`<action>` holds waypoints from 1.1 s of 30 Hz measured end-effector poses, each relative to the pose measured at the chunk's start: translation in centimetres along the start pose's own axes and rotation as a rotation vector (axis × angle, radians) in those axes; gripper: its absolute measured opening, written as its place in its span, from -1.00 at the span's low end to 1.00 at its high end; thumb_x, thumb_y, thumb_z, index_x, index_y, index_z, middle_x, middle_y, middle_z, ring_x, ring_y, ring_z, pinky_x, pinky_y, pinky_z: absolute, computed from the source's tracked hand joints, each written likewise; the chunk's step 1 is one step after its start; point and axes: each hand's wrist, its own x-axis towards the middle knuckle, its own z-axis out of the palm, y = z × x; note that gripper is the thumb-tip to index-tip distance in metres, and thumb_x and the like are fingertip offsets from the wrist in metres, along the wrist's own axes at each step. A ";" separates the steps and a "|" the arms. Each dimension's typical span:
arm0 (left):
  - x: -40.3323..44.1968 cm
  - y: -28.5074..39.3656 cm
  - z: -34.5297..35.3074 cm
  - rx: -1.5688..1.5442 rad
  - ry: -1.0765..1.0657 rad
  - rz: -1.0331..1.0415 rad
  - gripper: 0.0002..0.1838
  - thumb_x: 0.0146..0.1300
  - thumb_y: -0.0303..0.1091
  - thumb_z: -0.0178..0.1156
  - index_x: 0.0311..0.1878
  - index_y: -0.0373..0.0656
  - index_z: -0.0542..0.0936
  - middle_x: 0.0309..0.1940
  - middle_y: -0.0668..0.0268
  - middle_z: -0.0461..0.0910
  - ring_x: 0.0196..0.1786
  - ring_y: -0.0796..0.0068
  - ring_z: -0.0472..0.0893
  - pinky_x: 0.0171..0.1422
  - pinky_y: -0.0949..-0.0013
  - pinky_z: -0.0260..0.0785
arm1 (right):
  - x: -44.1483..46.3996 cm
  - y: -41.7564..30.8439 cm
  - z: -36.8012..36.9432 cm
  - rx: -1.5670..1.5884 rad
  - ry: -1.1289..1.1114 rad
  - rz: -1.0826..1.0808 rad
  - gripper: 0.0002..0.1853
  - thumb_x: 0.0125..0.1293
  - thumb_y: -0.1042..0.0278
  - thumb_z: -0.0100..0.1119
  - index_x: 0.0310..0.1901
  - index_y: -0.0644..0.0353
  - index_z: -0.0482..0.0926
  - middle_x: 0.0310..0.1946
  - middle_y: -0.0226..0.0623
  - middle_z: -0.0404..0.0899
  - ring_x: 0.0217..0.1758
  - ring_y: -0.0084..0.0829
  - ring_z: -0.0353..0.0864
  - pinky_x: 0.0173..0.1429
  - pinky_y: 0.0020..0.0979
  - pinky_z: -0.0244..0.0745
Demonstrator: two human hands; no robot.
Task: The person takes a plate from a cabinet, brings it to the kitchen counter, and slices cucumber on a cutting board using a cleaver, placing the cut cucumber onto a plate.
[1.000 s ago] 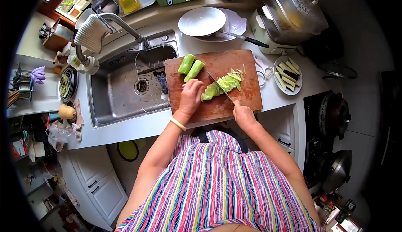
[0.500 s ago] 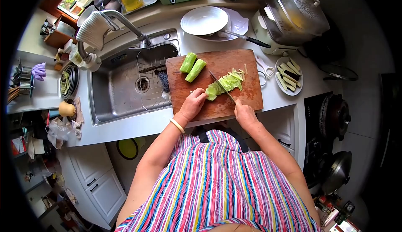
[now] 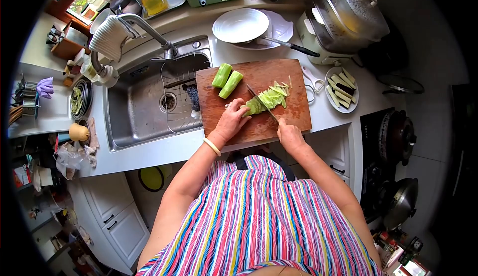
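My right hand (image 3: 290, 135) is closed round the handle of a kitchen knife (image 3: 262, 104), whose blade slants across the wooden cutting board (image 3: 295, 119). Left of the blade, my left hand (image 3: 232, 121) presses its bent fingers on a fanned stack of thin green vegetable slices (image 3: 255, 108), which look like celtuce. A pile of fine green shreds (image 3: 275, 96) lies just right of the blade. Farther back on the board rest two peeled green pieces (image 3: 221, 76) side by side. The fingertips of my left hand partly cover the slices.
A steel sink (image 3: 134, 108) lies left of the board. Behind stands a white plate (image 3: 240, 25) with a black-handled utensil (image 3: 304, 51). To the right are a peeler (image 3: 313, 81), a plate of cut vegetable sticks (image 3: 340, 90), a steamer (image 3: 343, 19) and a stove (image 3: 371, 164).
My left hand has shifted slightly over the slices and now covers more of them. The knife stays in nearly the same place. The whole view has moved very slightly.
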 end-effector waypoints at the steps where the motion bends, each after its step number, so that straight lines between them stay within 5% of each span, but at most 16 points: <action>1: 0.1 0.2 0.2 -0.024 0.028 -0.003 -0.77 0.12 -0.49 0.27 -0.13 -0.20 0.53 -0.11 0.13 0.45 -0.05 0.07 0.51 0.03 0.16 0.42 | 0.1 0.0 0.0 0.001 0.002 -0.001 -0.78 0.31 0.37 0.02 -0.11 0.33 0.35 -0.53 0.16 0.59 -0.35 0.17 0.63 -0.22 0.11 0.52; 6: 0.9 0.0 2.1 -0.019 0.018 0.003 -0.86 0.23 -0.49 0.15 -0.14 -0.18 0.52 -0.16 0.12 0.48 -0.10 0.03 0.53 -0.03 0.17 0.45 | 0.1 0.2 0.2 -0.010 0.011 -0.014 -0.80 0.31 0.39 0.01 -0.13 0.31 0.35 -0.54 0.16 0.59 -0.36 0.17 0.63 -0.23 0.11 0.52; 33: 1.2 -0.2 2.2 0.010 -0.032 -0.032 -0.76 0.14 -0.52 0.16 -0.09 -0.22 0.48 -0.14 0.06 0.49 -0.10 -0.03 0.54 -0.01 0.11 0.44 | -0.3 -1.3 -0.7 -0.018 0.064 -0.091 -0.89 0.31 0.45 -0.02 -0.20 0.27 0.33 -0.58 0.12 0.58 -0.41 0.14 0.63 -0.28 0.10 0.53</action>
